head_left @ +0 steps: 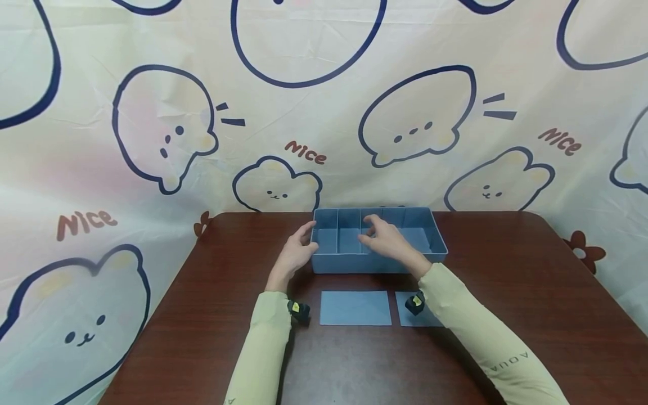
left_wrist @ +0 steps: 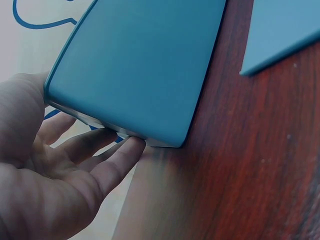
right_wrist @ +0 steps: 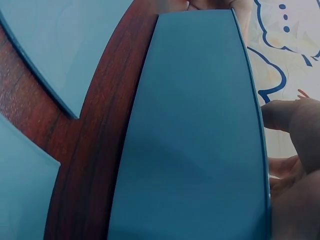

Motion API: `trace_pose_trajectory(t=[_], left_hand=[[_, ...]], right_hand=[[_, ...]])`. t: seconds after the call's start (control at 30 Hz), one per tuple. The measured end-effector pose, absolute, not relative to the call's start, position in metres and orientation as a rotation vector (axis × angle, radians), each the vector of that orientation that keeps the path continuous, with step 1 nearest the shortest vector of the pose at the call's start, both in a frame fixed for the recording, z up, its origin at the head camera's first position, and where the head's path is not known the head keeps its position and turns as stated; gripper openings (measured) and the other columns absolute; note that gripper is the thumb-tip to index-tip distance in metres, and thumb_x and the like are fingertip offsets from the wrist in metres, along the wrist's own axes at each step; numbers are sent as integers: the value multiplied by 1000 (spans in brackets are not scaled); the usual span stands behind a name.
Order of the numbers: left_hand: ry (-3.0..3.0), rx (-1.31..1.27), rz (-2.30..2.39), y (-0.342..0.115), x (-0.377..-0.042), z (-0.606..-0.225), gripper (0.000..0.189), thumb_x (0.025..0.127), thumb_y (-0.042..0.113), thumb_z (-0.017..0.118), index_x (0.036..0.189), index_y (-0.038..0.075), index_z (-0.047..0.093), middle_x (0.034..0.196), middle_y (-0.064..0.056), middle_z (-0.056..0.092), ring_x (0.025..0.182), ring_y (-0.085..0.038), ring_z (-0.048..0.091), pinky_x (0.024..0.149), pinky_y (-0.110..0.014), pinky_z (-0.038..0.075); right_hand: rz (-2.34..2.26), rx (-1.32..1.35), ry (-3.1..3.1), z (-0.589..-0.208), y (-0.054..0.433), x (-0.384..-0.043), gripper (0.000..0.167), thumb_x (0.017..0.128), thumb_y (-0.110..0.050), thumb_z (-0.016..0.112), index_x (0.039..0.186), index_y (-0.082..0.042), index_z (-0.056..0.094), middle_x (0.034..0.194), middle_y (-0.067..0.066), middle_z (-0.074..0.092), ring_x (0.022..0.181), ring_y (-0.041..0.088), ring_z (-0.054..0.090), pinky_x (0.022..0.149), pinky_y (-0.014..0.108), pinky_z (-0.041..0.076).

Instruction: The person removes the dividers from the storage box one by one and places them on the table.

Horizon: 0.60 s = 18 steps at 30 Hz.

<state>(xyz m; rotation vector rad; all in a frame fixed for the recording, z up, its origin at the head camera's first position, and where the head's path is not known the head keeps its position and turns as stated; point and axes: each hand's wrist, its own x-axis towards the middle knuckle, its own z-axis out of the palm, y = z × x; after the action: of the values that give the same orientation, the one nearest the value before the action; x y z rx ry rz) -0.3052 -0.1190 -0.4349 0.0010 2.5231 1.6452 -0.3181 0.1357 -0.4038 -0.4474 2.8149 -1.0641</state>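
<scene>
A blue divided box [head_left: 374, 263] stands at the back of the table, with narrow compartments on its left and a wider one on its right. My left hand [head_left: 296, 250] is at its left end; the thumb reaches over the rim and the fingertips touch the end wall from outside, as the left wrist view [left_wrist: 65, 185] shows. Over the middle of the box is my right hand [head_left: 387, 239], thumb and index finger apart with nothing seen between them. The front wall [right_wrist: 190, 130] hides part of that hand in the right wrist view.
Two flat blue panels lie in front of the box: a left panel [head_left: 355, 308] and a right panel [head_left: 412, 319], partly covered by my right sleeve. The brown table [head_left: 349, 365] meets a printed cloth [head_left: 334, 124] behind the box.
</scene>
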Motion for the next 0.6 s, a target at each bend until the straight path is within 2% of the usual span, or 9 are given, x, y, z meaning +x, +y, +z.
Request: trace_pose_trajectory(t=[0.3, 0.6], left_hand=[[2532, 8, 1647, -119, -306, -434, 63, 91, 15, 52, 148, 38, 37, 159, -6, 35, 145, -32, 36, 112, -57, 36], [2525, 0, 1653, -119, -306, -435, 62, 92, 15, 52, 148, 37, 37, 159, -7, 34, 145, -32, 36, 112, -58, 35]], right_hand=[[-1059, -390, 2803, -405, 131, -319, 62, 94, -34, 60, 145, -6, 39, 121, 19, 65, 101, 29, 67, 84, 45, 55], [-1034, -369, 2789, -408, 127, -319, 70, 93, -40, 61, 148, -5, 35, 122, 19, 65, 102, 29, 66, 86, 45, 56]])
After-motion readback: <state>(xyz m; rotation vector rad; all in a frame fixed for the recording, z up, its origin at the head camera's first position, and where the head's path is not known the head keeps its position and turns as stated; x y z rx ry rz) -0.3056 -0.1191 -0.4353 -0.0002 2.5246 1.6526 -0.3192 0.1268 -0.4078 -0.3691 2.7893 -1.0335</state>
